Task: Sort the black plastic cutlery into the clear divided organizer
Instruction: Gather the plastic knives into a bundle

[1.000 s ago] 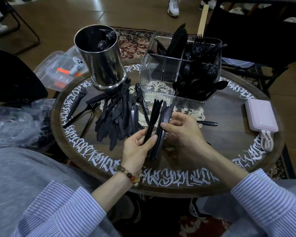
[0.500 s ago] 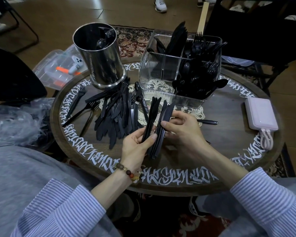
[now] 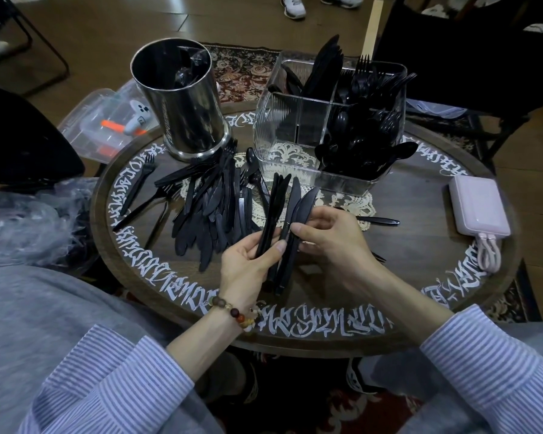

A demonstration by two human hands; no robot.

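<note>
My left hand (image 3: pixel 248 264) grips a bunch of black plastic knives (image 3: pixel 276 208) by the handles, blades pointing away from me. My right hand (image 3: pixel 329 236) pinches the rightmost knives (image 3: pixel 301 211) of the same bunch. A pile of loose black knives and forks (image 3: pixel 213 208) lies on the round table to the left. The clear divided organizer (image 3: pixel 282 145) stands at the back; knives stand in its rear left compartment, forks in the rear right, spoons (image 3: pixel 364 145) in the front right. Its front left compartment shows no cutlery.
A steel cylinder holder (image 3: pixel 185 101) stands at the back left of the table (image 3: pixel 420 277). A pink power bank (image 3: pixel 478 208) with cable lies at the right. One black utensil (image 3: pixel 378 219) lies behind my right hand. A plastic box (image 3: pixel 98 126) and bags sit left of the table.
Both hands stay on the knife bunch; my right fingers have shifted slightly on the rightmost knives. The pile and organizer are unmoved.
</note>
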